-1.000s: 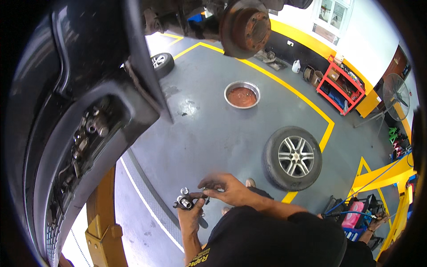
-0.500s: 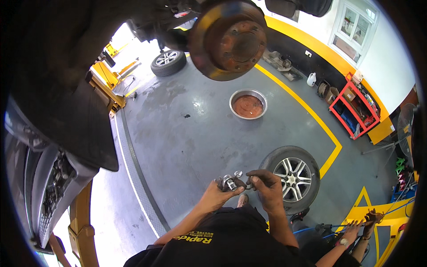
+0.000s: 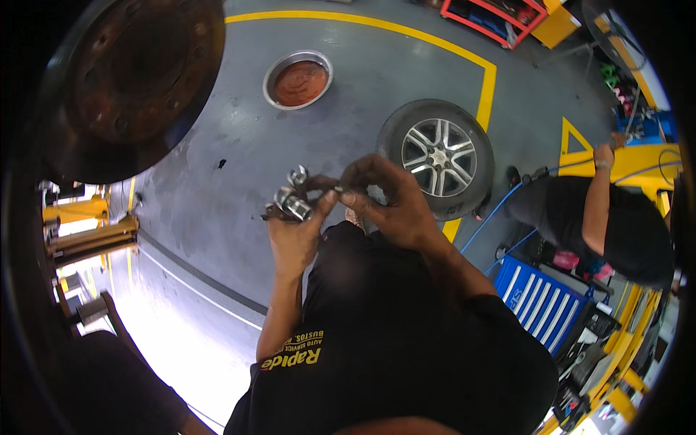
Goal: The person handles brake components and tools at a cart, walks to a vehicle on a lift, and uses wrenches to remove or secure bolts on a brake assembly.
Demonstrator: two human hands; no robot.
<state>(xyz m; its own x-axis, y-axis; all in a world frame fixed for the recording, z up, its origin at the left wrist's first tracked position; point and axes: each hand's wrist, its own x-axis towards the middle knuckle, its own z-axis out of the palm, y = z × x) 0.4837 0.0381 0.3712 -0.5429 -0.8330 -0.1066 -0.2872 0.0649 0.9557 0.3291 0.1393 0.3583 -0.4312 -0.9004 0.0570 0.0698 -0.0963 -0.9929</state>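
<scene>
My left hand (image 3: 296, 246) is closed around a shiny chrome socket (image 3: 296, 206) and a combination wrench (image 3: 298, 175), whose ring-like end sticks up past the fingers. My right hand (image 3: 395, 206) is bent into a pinch, its thumb and forefinger meeting the left fingertips. Between them is a small dark piece (image 3: 338, 190), too small to name. Both hands are in front of my body, above the grey floor, just left of a wheel lying flat (image 3: 438, 158).
A rusty brake disc (image 3: 138, 80) hangs at the upper left. A round metal pan (image 3: 270, 83) with reddish-brown contents stands on the floor. At right, a person in dark clothes (image 3: 623, 225) bends beside a blue tool cabinet (image 3: 540, 301) and blue hoses. A red cart (image 3: 500, 18) is far off.
My view has swung right and down, so the disc now lies at the upper left and the cabinet shows. Both hands have risen closer, still meeting at the fingertips; the left keeps the socket and wrench.
</scene>
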